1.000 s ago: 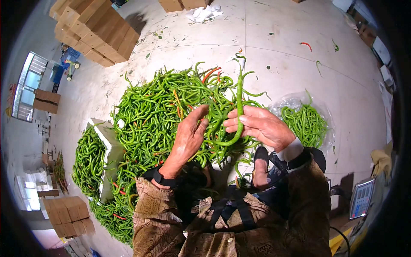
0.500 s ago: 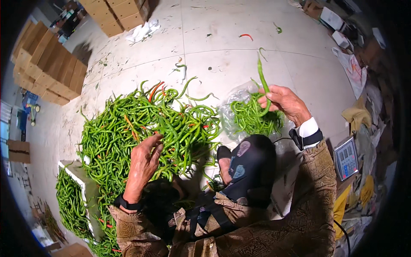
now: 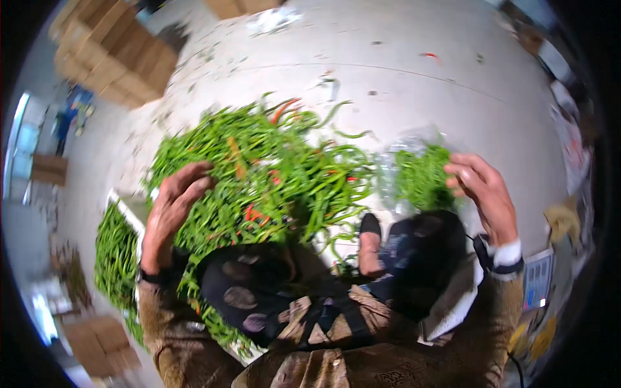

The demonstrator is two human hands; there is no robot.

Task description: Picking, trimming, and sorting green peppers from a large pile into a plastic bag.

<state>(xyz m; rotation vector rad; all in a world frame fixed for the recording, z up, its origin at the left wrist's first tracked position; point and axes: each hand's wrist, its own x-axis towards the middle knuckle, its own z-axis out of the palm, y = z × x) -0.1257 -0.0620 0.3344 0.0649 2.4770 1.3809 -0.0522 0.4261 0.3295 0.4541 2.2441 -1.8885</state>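
Observation:
Motion blurs the picture. My left hand [image 3: 174,207] hangs over the left part of a large heap of green chillies [image 3: 213,136] with some red ones among them, its fingers bent but apart and holding nothing visible. At the right, my right hand [image 3: 485,194] is open beside a clear plastic bag [image 3: 392,174] with green chillies [image 3: 420,168] in it, its fingertips near the bag's right side. A pale foam box [image 3: 129,212] full of chillies stands left of the heap, partly behind my left arm.
Stacked cardboard cartons [image 3: 116,55] stand at the upper left, more cartons [image 3: 100,346] at the lower left. My legs [image 3: 430,258] are bent below my hands. A scale with a keypad [image 3: 537,281] and a tan cloth [image 3: 561,226] lie at the right edge, beside assorted clutter.
The long chilli that was in my right hand is out of it; that hand has opened and moved right. My left hand has moved left. My left knee has come into view.

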